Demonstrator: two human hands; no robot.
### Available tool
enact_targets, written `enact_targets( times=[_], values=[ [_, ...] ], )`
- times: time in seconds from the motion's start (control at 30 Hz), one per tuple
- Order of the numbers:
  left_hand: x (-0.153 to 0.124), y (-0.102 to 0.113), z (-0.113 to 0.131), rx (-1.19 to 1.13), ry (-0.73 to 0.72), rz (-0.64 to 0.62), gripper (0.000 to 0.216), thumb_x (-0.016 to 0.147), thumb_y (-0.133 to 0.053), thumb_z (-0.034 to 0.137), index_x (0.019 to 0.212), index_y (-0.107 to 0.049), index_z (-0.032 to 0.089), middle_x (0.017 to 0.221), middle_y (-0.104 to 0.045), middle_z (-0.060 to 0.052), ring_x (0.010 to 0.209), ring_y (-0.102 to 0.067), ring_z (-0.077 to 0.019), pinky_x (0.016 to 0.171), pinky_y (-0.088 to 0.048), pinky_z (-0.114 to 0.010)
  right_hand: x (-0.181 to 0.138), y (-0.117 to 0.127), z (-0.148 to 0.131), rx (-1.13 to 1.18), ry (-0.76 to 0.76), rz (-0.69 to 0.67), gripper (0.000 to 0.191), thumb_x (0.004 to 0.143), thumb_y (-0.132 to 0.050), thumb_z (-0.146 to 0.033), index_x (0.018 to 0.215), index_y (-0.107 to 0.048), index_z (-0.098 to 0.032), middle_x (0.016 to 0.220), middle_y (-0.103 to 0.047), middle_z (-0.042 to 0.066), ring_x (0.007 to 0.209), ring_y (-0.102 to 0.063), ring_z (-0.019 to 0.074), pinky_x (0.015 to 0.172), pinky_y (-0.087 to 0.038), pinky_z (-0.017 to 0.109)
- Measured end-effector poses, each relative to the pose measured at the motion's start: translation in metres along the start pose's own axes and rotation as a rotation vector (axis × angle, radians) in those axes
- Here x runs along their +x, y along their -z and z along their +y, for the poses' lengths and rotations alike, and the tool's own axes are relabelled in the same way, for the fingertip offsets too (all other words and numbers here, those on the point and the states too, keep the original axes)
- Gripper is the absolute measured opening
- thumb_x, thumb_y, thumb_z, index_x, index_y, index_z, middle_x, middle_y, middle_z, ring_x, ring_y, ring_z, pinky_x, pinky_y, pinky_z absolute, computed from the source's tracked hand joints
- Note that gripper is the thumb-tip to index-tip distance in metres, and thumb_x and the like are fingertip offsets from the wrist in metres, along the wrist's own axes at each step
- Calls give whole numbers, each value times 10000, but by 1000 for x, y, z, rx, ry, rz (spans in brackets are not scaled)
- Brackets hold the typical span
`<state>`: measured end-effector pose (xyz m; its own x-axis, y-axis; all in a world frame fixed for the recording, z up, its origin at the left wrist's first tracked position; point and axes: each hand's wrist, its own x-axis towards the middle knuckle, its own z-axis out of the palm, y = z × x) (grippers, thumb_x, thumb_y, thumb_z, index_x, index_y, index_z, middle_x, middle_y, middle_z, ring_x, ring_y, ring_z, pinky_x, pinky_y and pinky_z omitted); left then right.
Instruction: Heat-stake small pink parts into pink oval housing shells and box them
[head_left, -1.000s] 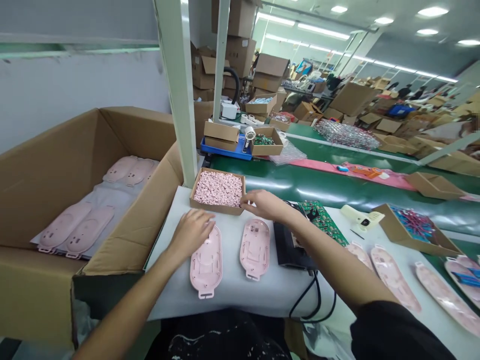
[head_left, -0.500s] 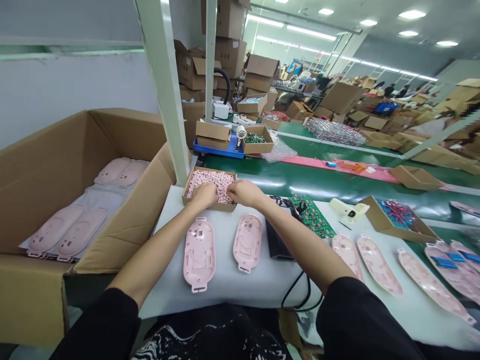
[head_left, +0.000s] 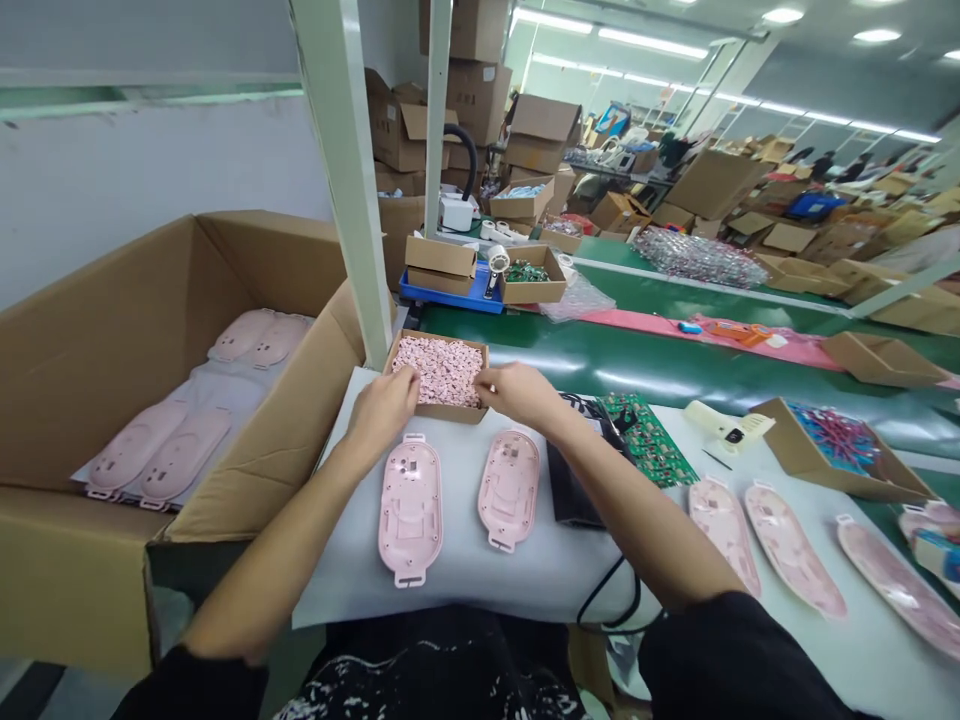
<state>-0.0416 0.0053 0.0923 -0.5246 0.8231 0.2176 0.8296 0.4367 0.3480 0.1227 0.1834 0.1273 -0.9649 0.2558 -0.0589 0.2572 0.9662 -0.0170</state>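
Our left hand [head_left: 384,405] and right hand [head_left: 519,391] curl nearly closed, grip unclear; snagging the parts box [head_left: 451,413] could spill its pink pieces [head_left: 444,368].

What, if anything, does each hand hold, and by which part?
It cannot be told: the left hand and the right hand are at opposite sides of the shallow brown cardboard box of small pink pieces, any grip hidden.
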Motion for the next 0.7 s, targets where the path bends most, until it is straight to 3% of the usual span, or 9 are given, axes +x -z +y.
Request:
enact_targets(
  times=[0.13,0.23,0.4,0.7],
  values=[
    [-69,-8,-21,-83,-64,6,213,1011,-516,314,1045,-697,207,1031,-752,-45,900,-705,-209,802,-510,-312,-59,-15,7,-8,56,-41,285,999,-426,-255,979,-707,-212,890,-736,59,812,-653,175,706,-371,282],
    [-100,-27,-26,-111,-146,-20,217,1017,-519,304,1019,-717,217,1038,-752,-29,933,-693,-192,863,-513,-317,-82,-36,14,-69,93,-126,232,990,-461,-223,952,-688,-199,875,-737,57,774,-656,173,654,-354,284],
    [-107,-48,-27,-56,-231,-27,208,1008,-545,282,951,-733,217,979,-750,-39,929,-650,-253,827,-459,-427,-81,-49,21,-113,127,-206,188,972,-483,-156,950,-668,-178,905,-744,82,802,-672,189,664,-382,291],
    [-107,-49,-29,6,-211,13,241,1006,-552,315,915,-758,230,957,-720,-47,900,-597,-242,795,-435,-418,-63,-60,21,-145,189,-234,207,979,-480,-145,938,-679,-180,999,-744,92,885,-664,210,765,-452,308]
  ],
)
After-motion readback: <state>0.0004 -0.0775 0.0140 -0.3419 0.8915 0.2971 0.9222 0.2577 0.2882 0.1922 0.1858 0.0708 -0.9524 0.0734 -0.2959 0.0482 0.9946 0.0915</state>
